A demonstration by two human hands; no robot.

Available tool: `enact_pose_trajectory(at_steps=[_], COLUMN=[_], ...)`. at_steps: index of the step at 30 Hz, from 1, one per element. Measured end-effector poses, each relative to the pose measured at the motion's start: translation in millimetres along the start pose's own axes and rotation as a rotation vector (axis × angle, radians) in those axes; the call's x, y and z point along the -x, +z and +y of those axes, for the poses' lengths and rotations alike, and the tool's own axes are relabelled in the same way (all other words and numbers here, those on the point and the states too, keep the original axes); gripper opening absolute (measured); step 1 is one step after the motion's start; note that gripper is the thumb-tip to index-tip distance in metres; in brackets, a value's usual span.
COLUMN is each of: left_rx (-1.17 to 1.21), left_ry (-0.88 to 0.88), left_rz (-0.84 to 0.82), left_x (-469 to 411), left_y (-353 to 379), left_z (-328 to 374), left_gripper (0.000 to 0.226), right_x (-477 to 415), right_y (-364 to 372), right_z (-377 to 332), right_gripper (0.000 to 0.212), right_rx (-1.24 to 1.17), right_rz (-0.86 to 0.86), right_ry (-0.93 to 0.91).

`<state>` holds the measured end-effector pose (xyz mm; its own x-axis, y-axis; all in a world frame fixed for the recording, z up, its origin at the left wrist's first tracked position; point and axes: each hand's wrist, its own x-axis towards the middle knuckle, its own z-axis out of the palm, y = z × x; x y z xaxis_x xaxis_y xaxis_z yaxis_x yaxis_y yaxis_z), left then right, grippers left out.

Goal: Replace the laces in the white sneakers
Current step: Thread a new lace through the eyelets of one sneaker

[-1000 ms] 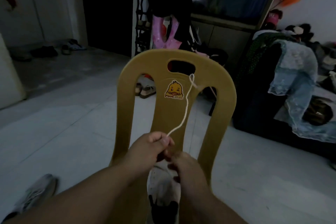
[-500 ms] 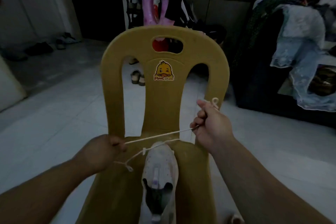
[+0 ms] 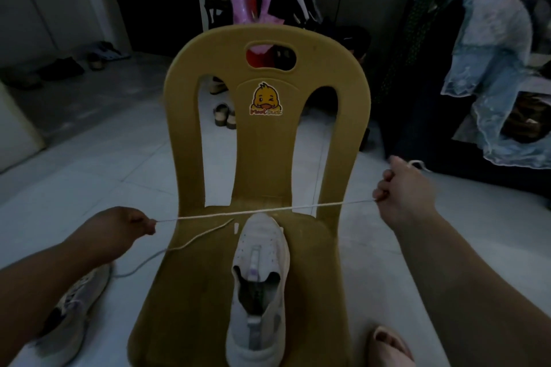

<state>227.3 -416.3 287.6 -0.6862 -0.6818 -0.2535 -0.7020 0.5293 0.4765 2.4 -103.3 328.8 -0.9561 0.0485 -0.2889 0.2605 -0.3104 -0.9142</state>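
Your lace (image 3: 268,211) is thin and white, pulled taut and nearly level between your left hand (image 3: 119,226) and right hand (image 3: 402,188), both pinching it. It crosses just above the toe of one sneaker (image 3: 259,250). That sneaker is white and unlaced, standing upright on the chair (image 3: 193,292) seat, toe to the backrest. A slack strand (image 3: 179,246) trails off the seat's left edge. The other sneaker (image 3: 71,307) lies on the floor (image 3: 89,176), left.
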Motion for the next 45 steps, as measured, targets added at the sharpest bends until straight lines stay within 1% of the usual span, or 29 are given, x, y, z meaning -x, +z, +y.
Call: enact_pose_trajectory(at_steps=[3,6,8,10,11,13,15,16,19,23,25,27,28,30,31,32,34,36,38,39,41,43,45], left_rx=[0.035,0.021,0.016,0.004,0.004,-0.001,0.004,0.038,0.262,0.483,0.589,0.616,0.599,0.537,0.507,0.486,0.45,0.437,0.448,0.415,0.285,0.182,0.048], left_ry=[-0.003,0.092,0.176,0.246,0.274,0.333,0.398,0.417,0.414,0.378,0.342,0.323,0.319,0.312,0.308,0.31,0.329,0.368,0.346,0.314,0.25,0.221,0.244], left_rz=[0.019,-0.007,-0.056,-0.126,-0.171,-0.254,-0.288,-0.289,-0.302,-0.259,-0.235,-0.191,-0.181,-0.224,-0.263,-0.3,-0.351,-0.391,-0.438,-0.434,-0.37,-0.323,-0.282], left_x=[9,21,29,34,37,42,44,45,48,48,45,42,41,42,42,43,45,45,43,40,30,20,11], left_y=[-3,-2,1,5,8,14,22,26,38,50,51,50,50,50,52,55,62,66,67,68,71,78,85], left_z=[-1,8,18,30,35,46,58,64,85,104,109,111,111,111,112,112,115,117,119,118,114,110,110], left_gripper=[0.019,0.018,0.019,0.02,0.019,0.019,0.018,0.019,0.033,0.025,0.024,0.026,0.026,0.025,0.024,0.023,0.021,0.022,0.03,0.037,0.043,0.036,0.025], right_x=[-1,15,30,45,52,63,71,73,80,86,85,79,75,68,67,66,67,71,70,67,56,45,37], right_y=[-9,1,14,24,29,36,41,44,52,57,58,56,54,53,54,55,55,55,55,52,45,36,29], right_z=[-4,1,9,19,24,32,38,41,51,61,63,63,62,60,59,60,64,66,61,57,56,62,70], right_gripper=[0.017,0.014,0.016,0.018,0.019,0.02,0.019,0.019,0.022,0.016,0.015,0.015,0.016,0.017,0.015,0.014,0.015,0.019,0.02,0.022,0.025,0.028,0.027], right_rx=[0.133,0.265,0.455,0.723,0.805,0.846,0.904,0.977,1.131,1.159,1.183,1.165,1.094,0.792,0.626,0.52,0.499,0.452,0.372,0.401,0.629,0.903,1.209], right_rz=[-0.043,-0.173,-0.302,-0.469,-0.561,-0.726,-0.839,-0.883,-1.003,-1.088,-1.1,-1.045,-0.975,-0.853,-0.828,-0.825,-0.84,-0.834,-0.786,-0.752,-0.696,-0.663,-0.684], right_ry=[-0.03,0.018,0.014,-0.034,-0.044,-0.001,0.021,-0.008,-0.098,-0.103,-0.07,-0.044,-0.031,0.049,0.114,0.145,0.103,0.111,0.139,0.118,0.029,-0.04,-0.071])
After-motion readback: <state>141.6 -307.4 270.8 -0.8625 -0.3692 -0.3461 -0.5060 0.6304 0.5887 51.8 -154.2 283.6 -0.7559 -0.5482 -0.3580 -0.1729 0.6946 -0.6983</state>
